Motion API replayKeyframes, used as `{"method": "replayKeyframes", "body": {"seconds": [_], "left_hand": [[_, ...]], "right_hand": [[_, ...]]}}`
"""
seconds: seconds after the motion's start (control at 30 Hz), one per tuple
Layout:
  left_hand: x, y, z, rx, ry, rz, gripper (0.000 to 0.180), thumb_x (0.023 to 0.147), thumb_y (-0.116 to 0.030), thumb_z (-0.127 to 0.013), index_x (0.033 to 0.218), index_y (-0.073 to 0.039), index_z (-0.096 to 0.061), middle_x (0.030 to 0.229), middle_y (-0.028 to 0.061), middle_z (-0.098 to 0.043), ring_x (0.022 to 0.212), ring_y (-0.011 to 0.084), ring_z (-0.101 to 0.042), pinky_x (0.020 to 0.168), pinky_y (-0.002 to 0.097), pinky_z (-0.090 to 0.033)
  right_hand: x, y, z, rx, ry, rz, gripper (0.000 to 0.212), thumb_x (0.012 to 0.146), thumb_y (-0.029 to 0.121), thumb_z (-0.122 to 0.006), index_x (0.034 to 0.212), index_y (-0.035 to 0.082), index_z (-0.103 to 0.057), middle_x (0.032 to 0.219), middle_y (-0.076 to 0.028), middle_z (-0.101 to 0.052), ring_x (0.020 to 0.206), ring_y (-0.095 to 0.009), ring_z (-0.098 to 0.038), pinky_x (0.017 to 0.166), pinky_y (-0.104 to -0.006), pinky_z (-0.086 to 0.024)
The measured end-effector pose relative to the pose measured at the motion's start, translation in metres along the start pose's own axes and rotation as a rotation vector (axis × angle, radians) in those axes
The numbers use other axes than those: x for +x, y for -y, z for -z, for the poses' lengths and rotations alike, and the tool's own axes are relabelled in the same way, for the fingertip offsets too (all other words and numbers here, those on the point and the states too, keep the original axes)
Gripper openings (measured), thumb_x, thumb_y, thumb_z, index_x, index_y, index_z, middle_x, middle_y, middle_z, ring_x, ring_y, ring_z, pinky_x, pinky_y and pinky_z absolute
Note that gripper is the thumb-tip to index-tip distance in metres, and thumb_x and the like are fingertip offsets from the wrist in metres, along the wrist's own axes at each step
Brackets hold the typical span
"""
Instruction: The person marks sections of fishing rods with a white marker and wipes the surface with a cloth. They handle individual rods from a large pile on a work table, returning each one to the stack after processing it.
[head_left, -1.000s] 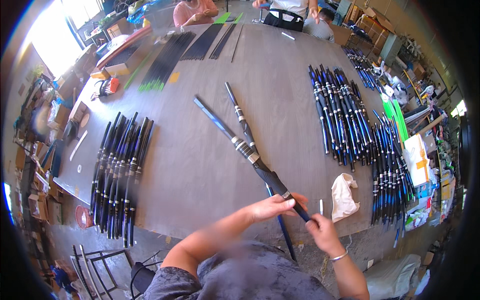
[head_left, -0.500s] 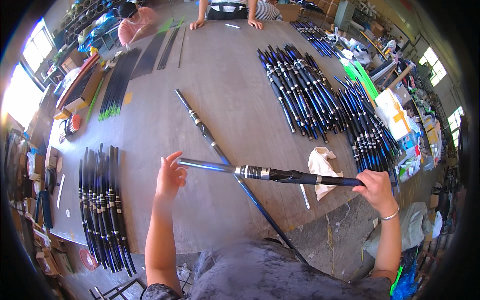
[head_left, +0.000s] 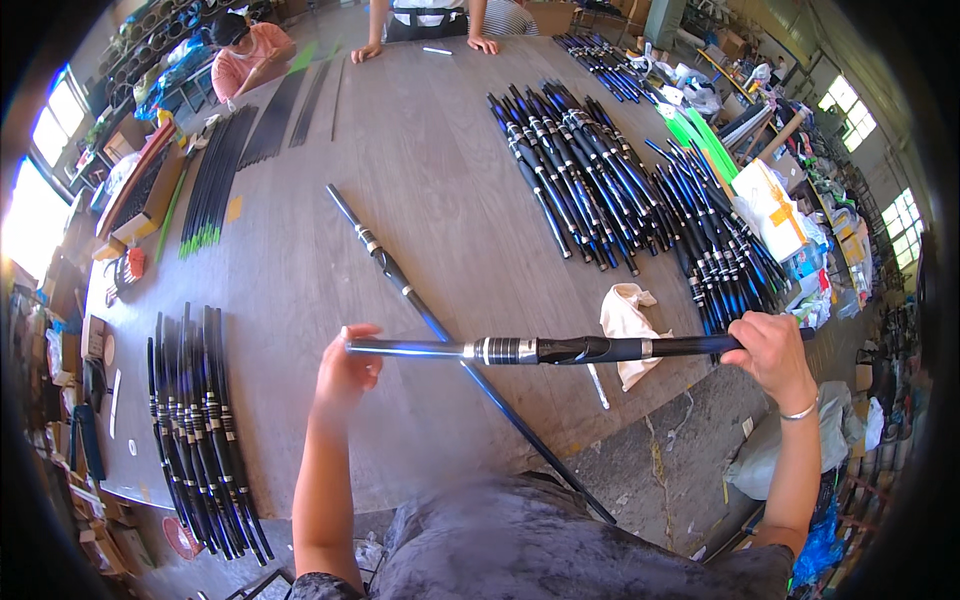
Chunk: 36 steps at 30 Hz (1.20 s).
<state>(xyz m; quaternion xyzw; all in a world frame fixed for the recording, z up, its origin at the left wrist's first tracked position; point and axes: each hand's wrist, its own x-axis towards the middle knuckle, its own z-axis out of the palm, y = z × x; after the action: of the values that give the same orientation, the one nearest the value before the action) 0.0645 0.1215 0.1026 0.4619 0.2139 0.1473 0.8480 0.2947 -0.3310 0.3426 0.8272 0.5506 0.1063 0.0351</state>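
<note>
The right hand [head_left: 770, 355] gripped a black-and-blue rod [head_left: 590, 349], hiding part of it; the left hand [head_left: 345, 372] blurred at the rod's left end, its hold impossible to tell.

Left forearm [head_left: 327, 480] extended over the worktop's [head_left: 290, 250] near edge; left hand [head_left: 348, 368] was held above the surface, fingers partly curled, closure unclear. Right forearm [head_left: 790, 475] lay outside the near edge; right hand [head_left: 772, 358] was near the near right corner, fingers wrapped tight, thumb pointing left. Hands were well apart.
</note>
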Motion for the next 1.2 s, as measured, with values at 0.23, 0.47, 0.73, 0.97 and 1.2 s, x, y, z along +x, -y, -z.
{"method": "replayKeyframes", "body": {"seconds": [0.23,0.47,0.73,0.97,1.2], "left_hand": [[-0.009,-0.015,-0.013,0.267,0.084,0.085,0.028,0.095,-0.025,-0.059,0.094,0.003,-0.062,0.063,0.0029,-0.052,0.048,0.0082,-0.044,0.040,0.0213,-0.031],[-0.020,0.072,-0.081,-0.344,0.203,0.262,0.026,0.095,-0.023,-0.060,0.107,0.000,-0.062,0.087,0.0127,-0.067,0.055,0.0102,-0.048,0.043,0.0204,-0.035],[-0.045,0.061,-0.149,-0.396,0.222,0.487,0.039,0.103,-0.031,-0.042,0.123,0.001,-0.051,0.094,0.0129,-0.064,0.056,0.0113,-0.045,0.045,0.0221,-0.036],[-0.063,0.055,-0.146,-0.419,0.326,0.533,0.039,0.102,-0.026,-0.045,0.127,0.003,-0.050,0.093,0.0086,-0.062,0.063,0.0103,-0.042,0.048,0.0224,-0.036],[-0.068,0.062,-0.149,-0.321,0.374,0.473,0.044,0.090,-0.021,-0.067,0.127,-0.001,-0.053,0.083,0.0012,-0.053,0.068,0.0092,-0.045,0.052,0.0226,-0.035]], "right_hand": [[-0.009,-0.016,-0.007,-0.201,-0.137,-0.043,0.045,0.084,0.048,-0.057,0.090,0.003,-0.057,0.085,-0.012,-0.056,0.082,-0.031,-0.057,0.071,-0.0438,-0.044],[0.064,0.060,-0.011,0.789,-0.833,-0.410,0.061,0.090,0.020,-0.066,0.139,0.000,-0.037,0.135,-0.015,-0.050,0.126,-0.026,-0.047,0.104,-0.0399,-0.038],[0.133,0.090,-0.122,1.800,-0.611,-0.516,0.032,0.098,0.011,-0.051,0.129,0.004,-0.044,0.106,-0.014,-0.063,0.095,-0.024,-0.065,0.086,-0.0371,-0.055],[0.146,0.035,-0.136,1.891,-0.612,-0.549,0.024,0.099,0.014,-0.053,0.121,0.004,-0.050,0.102,-0.013,-0.065,0.091,-0.024,-0.066,0.081,-0.0372,-0.055],[0.137,0.024,-0.149,1.908,-0.616,-0.568,0.024,0.098,0.015,-0.054,0.119,0.005,-0.052,0.101,-0.013,-0.065,0.090,-0.024,-0.066,0.082,-0.0372,-0.055]]}}
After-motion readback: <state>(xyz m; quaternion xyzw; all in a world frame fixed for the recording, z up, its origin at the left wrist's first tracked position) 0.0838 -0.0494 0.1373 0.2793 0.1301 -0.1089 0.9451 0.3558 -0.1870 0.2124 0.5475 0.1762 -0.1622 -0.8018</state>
